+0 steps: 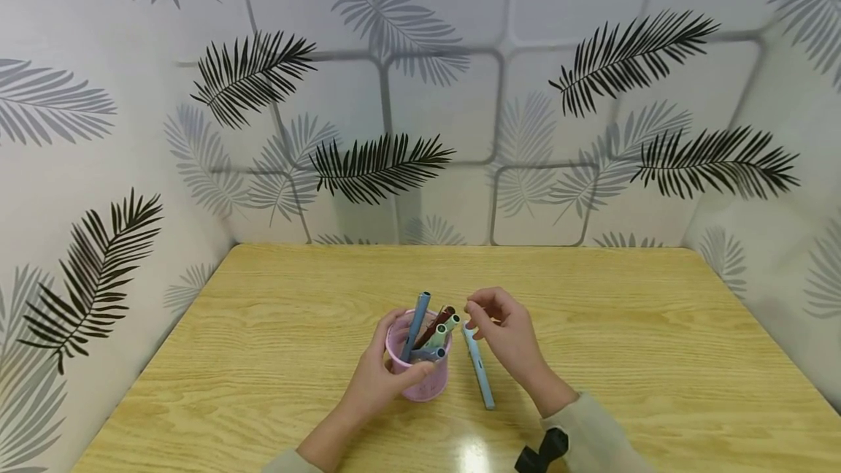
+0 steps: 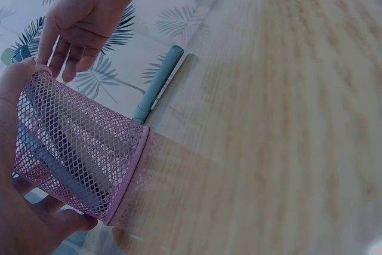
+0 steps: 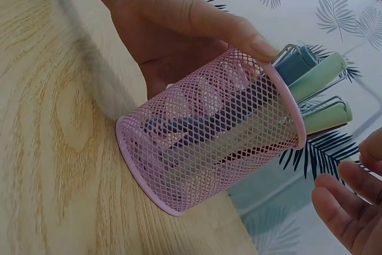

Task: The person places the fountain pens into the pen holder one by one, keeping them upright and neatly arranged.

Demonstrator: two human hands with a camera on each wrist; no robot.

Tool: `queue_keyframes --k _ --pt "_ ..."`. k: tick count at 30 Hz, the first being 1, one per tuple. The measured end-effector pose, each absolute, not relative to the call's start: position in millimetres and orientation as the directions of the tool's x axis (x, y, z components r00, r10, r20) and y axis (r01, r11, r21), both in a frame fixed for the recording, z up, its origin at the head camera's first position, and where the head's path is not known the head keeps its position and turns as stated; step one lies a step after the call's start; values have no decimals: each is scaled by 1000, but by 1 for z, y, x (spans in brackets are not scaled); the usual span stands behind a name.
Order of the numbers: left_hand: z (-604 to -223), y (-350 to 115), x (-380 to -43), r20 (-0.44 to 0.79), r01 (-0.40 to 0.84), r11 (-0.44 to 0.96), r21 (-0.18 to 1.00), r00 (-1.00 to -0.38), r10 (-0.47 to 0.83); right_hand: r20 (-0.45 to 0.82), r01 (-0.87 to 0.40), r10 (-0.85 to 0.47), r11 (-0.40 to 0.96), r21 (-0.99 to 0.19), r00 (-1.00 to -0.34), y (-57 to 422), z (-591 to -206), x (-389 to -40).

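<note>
My left hand (image 1: pixel 377 374) grips a pink mesh pen cup (image 1: pixel 425 384), thumb along the near rim and fingers round the far side. Inside the cup lean several pens: a tall blue pen (image 1: pixel 416 327), a dark red pen (image 1: pixel 435 328), light green pens (image 3: pixel 325 114) and a lower blue pen (image 1: pixel 430 354). To the right of the cup, a light blue pen (image 1: pixel 482 374) lies on the table. My right hand (image 1: pixel 509 331) hovers over this pen's far end, fingers loosely bent and holding nothing. In the right wrist view, its fingertips (image 3: pixel 328 204) show apart from the cup's rim.
The wooden table (image 1: pixel 296 312) is bounded at the back by a wall covering (image 1: pixel 447 115) with leaf prints, which also lines both sides. A black device (image 1: pixel 542 451) sits at the right wrist, by the light sleeve (image 1: pixel 591 429).
</note>
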State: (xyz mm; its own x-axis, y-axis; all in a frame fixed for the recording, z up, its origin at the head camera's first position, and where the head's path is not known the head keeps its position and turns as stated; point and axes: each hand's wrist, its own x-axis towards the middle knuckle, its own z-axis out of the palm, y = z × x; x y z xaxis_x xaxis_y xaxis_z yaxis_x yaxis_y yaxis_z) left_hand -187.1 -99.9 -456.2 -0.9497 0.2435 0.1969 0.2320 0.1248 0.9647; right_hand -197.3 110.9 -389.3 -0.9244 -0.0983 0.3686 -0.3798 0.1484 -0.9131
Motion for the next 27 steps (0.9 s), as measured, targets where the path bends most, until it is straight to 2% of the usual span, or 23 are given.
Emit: queue_keyframes --k 7,15,27 --pt "-458 -100 -187 207 241 121 963 -948 240 323 -335 -94 182 -924 -942 113 -394 -198" --pt "-458 -101 -187 206 241 119 963 -946 249 262 -275 -83 239 -931 -961 121 -423 -217" --pt "-460 -101 -188 203 238 121 964 -948 246 161 -159 -42 512 -844 -986 123 -435 -224"
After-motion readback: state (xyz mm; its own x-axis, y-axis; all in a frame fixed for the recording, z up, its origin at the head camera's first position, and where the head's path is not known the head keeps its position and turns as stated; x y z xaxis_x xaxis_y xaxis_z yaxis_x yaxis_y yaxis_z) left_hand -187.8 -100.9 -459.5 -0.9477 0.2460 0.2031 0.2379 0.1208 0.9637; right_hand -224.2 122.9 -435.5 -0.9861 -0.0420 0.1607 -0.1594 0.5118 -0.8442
